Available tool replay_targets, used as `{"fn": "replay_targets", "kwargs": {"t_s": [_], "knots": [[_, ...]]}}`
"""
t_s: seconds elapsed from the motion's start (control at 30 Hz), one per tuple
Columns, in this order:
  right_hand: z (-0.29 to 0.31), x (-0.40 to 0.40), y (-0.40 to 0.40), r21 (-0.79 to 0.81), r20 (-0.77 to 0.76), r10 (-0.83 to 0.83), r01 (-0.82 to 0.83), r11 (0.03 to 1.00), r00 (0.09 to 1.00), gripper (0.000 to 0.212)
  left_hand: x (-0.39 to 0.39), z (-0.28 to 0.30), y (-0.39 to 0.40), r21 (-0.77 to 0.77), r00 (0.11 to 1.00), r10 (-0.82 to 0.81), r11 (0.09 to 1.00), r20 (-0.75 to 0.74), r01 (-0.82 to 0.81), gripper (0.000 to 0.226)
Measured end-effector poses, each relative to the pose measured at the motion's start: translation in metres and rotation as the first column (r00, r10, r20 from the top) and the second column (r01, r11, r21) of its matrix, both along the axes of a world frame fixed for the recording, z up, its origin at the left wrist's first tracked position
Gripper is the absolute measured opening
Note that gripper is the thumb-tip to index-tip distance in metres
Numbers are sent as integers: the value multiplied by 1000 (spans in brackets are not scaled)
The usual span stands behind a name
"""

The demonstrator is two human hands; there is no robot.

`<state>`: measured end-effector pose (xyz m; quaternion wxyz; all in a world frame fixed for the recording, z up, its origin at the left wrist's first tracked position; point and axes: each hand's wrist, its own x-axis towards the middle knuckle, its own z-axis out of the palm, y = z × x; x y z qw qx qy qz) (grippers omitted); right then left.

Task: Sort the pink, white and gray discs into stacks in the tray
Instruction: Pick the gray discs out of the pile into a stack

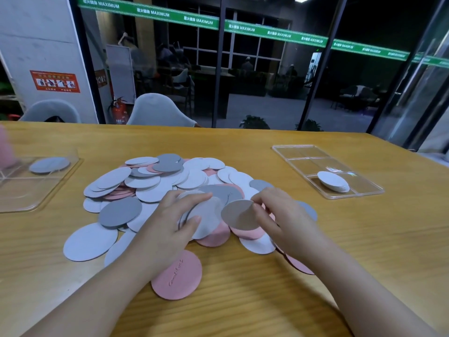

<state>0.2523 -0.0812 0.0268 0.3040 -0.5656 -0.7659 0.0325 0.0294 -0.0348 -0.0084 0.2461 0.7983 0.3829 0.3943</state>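
Discs, flat round pink/white/gray ones, lie in a loose pile (pixel 170 188) on the wooden table (pixel 364 251), spread under and ahead of both hands. Left hand (pixel 170 227) grips a small stack of white discs (pixel 206 215), thumb and fingers curled around its edges. Right hand (pixel 274 215) pinches a single gray disc (pixel 239 214), tilted, touching that stack. Clear compartment tray (pixel 301 154) sits well to the right of right hand, holding a white stack (pixel 332 181). Second clear tray (pixel 36 190) far left holds a gray stack (pixel 48 164). Lone pink disc (pixel 177 276) lies under left wrist.
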Motion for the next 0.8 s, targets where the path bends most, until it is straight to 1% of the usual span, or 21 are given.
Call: {"fn": "replay_targets", "kwargs": {"t_s": [0.03,0.1,0.13,0.23,0.33,0.4,0.43,0.47,0.5,0.57,0.6,0.67,0.73,0.8], "knots": [[0,-2,0,7,-30,30,-30,1000,999,13,0,0,0,8,1000,1,1000,-7,-1,44],[-1,-8,4,-14,-55,35,-36,999,998,19,-1,-1,0,24,999,-2,1000,-34,2,39],[-2,-11,6,-30,-59,25,-26,999,998,20,0,-1,0,27,999,-5,1000,-51,7,36],[-4,-19,10,-80,-78,-9,2,997,997,10,2,1,-2,24,997,-23,999,-76,24,33],[-7,-28,12,-124,-159,-19,0,992,987,15,2,3,-2,12,995,-40,999,-88,41,27],[-8,-30,11,-152,-193,-29,0,988,981,22,2,2,-3,27,994,-44,999,-99,46,37],[-9,-29,10,-167,-200,-38,5,986,979,23,2,2,-3,40,994,-43,998,-101,47,42],[-9,-27,9,-186,-196,-57,20,982,979,19,2,2,-4,48,994,-42,998,-101,47,43],[-9,-23,7,-198,-172,-89,54,979,981,14,2,2,-4,51,994,-43,998,-101,49,41],[-7,-14,1,-186,-62,-148,135,973,987,23,3,3,-4,49,994,-43,998,-99,48,41],[-5,-10,-2,-191,-14,-142,136,972,990,26,2,2,-4,52,994,-41,998,-100,46,43],[-2,-3,-10,-238,71,-100,114,965,992,22,2,1,-3,53,994,-37,998,-103,43,43],[-2,4,-16,-289,150,-81,122,949,985,27,1,0,-2,44,994,-39,998,-103,43,38],[-3,9,-19,-310,198,-85,144,940,977,31,0,0,-2,39,994,-43,998,-100,47,39]]}}
